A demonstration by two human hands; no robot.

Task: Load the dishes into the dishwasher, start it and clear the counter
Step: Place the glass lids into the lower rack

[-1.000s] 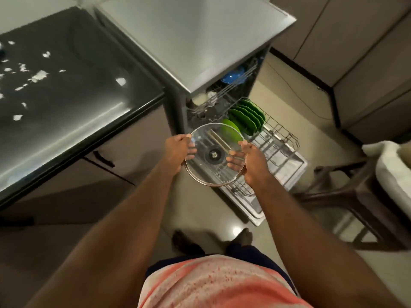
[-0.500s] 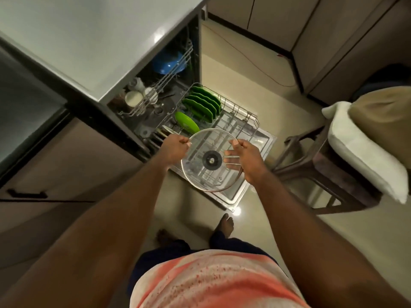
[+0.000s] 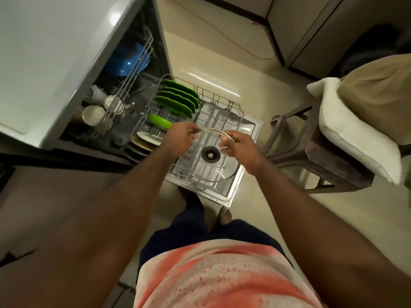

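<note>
I am gripping the glass lid's (image 3: 209,154) far rim with left hand (image 3: 180,136) and right hand (image 3: 239,146), both curled round it, above the lower rack's (image 3: 239,108) near end. Green plates (image 3: 178,99) are already standing far left; seating the lid, starting the dishwasher (image 3: 55,54) and clearing are remaining

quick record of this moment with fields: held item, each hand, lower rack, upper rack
held item: glass lid, over the lower rack
left hand: grips the lid's far-left rim
right hand: grips the lid's far-right rim
lower rack: pulled out, green plates upright in a row at its back
upper rack: blue bowl, white cups
</note>
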